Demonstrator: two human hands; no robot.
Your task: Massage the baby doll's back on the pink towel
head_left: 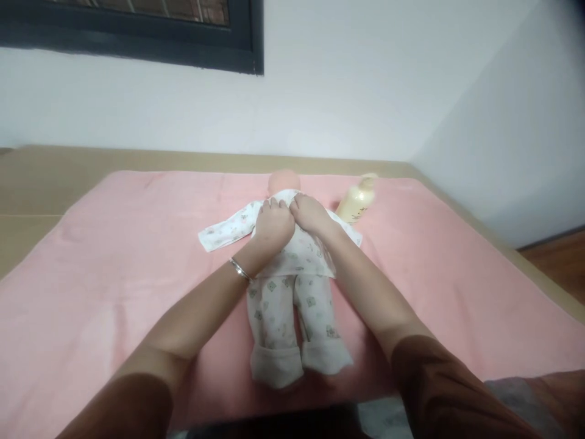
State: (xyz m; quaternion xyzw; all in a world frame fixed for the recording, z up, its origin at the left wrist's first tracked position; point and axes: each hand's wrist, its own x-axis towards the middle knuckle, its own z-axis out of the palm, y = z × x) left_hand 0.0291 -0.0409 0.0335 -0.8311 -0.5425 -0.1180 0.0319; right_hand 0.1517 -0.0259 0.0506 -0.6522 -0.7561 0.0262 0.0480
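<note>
A baby doll (283, 181) lies stretched out on a pink cloth, its head at the far end. It wears a white patterned baby shirt (299, 259) and matching trousers (274, 311) with turned-up cuffs. Near the neckline, my left hand (275, 227) has its fingers curled closed on the shirt's front. My right hand (314, 214) pinches the shirt right beside it, the two hands nearly touching. They hide the upper chest and part of the collar. One sleeve (228, 230) reaches out to the left; the other shows partly behind my right forearm.
A pale yellow pump bottle (358, 200) leans or lies just right of the doll. The pink cloth (150, 244) covers most of a tan surface (31, 183). Behind stands a white wall (342, 91) with a dark window frame (247, 36). Grey and brown fabric (534, 399) lies at lower right.
</note>
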